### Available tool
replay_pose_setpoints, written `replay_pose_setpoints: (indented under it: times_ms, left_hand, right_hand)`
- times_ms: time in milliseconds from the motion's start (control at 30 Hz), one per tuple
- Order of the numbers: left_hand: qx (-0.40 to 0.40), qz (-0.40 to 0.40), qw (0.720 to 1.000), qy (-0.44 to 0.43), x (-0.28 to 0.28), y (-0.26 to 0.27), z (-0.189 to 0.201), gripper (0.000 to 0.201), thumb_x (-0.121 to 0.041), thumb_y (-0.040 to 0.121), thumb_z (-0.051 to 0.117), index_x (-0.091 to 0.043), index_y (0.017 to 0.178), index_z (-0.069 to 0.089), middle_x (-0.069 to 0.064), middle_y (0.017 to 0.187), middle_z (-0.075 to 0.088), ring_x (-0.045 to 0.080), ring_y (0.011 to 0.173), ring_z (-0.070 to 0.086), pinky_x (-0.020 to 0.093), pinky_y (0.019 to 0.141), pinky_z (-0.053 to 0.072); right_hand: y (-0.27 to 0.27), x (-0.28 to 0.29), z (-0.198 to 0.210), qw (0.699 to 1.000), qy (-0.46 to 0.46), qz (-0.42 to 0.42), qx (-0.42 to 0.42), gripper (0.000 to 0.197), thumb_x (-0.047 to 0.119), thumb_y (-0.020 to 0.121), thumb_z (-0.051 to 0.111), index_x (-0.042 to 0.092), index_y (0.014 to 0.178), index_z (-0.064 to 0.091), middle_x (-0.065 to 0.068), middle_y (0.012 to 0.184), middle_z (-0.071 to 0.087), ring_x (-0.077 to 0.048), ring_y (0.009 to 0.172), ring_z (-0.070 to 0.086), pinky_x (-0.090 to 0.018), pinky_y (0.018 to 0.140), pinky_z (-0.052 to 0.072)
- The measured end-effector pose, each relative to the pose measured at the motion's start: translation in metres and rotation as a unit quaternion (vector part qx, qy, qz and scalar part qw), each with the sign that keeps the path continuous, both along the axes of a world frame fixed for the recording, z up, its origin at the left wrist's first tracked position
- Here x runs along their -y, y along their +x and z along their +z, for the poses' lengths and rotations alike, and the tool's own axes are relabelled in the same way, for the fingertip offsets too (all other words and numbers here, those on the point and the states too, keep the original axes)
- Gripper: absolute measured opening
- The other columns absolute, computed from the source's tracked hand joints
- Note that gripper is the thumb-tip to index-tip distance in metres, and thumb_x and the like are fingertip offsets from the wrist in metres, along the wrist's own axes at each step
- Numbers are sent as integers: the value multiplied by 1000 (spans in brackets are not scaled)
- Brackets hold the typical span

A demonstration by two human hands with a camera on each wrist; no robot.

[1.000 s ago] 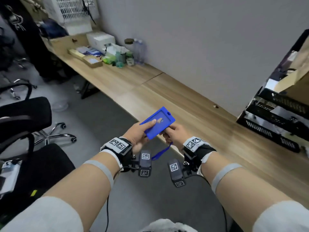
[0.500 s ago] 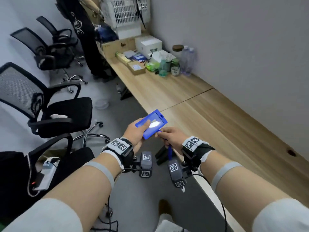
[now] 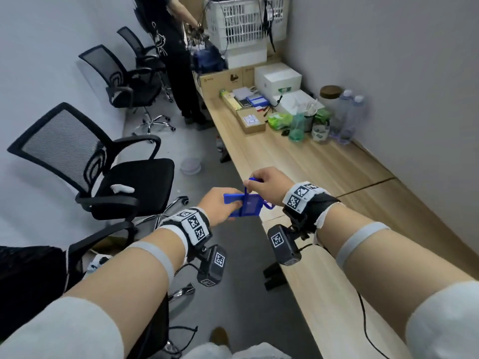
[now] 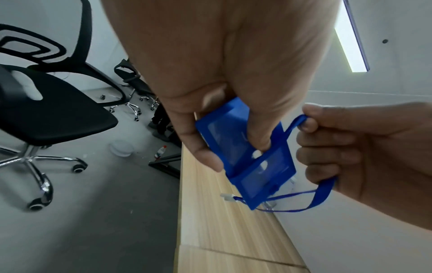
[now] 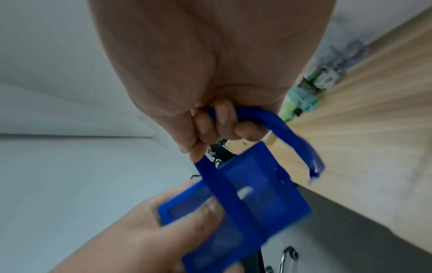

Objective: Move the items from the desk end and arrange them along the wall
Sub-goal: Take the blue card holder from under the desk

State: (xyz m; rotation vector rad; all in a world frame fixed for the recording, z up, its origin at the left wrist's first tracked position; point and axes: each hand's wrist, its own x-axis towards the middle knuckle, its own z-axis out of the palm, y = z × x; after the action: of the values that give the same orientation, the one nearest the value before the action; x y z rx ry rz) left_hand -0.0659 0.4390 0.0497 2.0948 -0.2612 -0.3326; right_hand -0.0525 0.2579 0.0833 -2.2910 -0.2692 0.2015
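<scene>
My left hand [image 3: 220,203] pinches a blue card holder [image 3: 246,206] by one end, thumb on one face and fingers on the other [image 4: 247,158]. A blue lanyard [image 4: 320,195] hangs from the holder; my right hand [image 3: 267,185] grips it in curled fingers [image 5: 219,122] just above the holder [image 5: 257,206]. Both hands hover over the near edge of the long wooden desk [image 3: 324,164]. At the desk's far end a cluster of items stands by the wall: two clear bottles [image 3: 347,117], a jar [image 3: 330,95], a green bottle [image 3: 296,128], a green packet [image 3: 278,120], boxes [image 3: 277,79].
Black office chairs [image 3: 103,172] stand left of the desk on the grey floor. A person in black [image 3: 171,47] stands at the far end beside a white basket [image 3: 243,19]. A small bottle and a round lid [image 3: 190,165] lie on the floor.
The view has swung left toward the desk's far end. The holder has turned from flat to edge-on, and my right hand has risen from the holder's lower corner with the lanyard.
</scene>
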Motion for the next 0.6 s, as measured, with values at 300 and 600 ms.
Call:
replay_pose_setpoints:
  times_ms: [300,600]
  left_hand:
    - [-154,-2,948,-277,-24,136,16,12,-6,94,63,-11,105,65,9,93,69,21,84,67,33,70,59]
    - [-177,109,867,-452,-61,306,8,9,-12,95,63,-9,104,63,13,95,71,27,85,67,40,76,57]
  right_hand:
    - [132,10,-23,972,192,-102,-93,29,19,93,59,20,64,54,7,50,41,-12,49,29,-24,47,25]
    - [257,-74,-43,971,182,-144,-63,24,24,97,53,24,76,64,9,62,46,-11,53,36,-22,47,29]
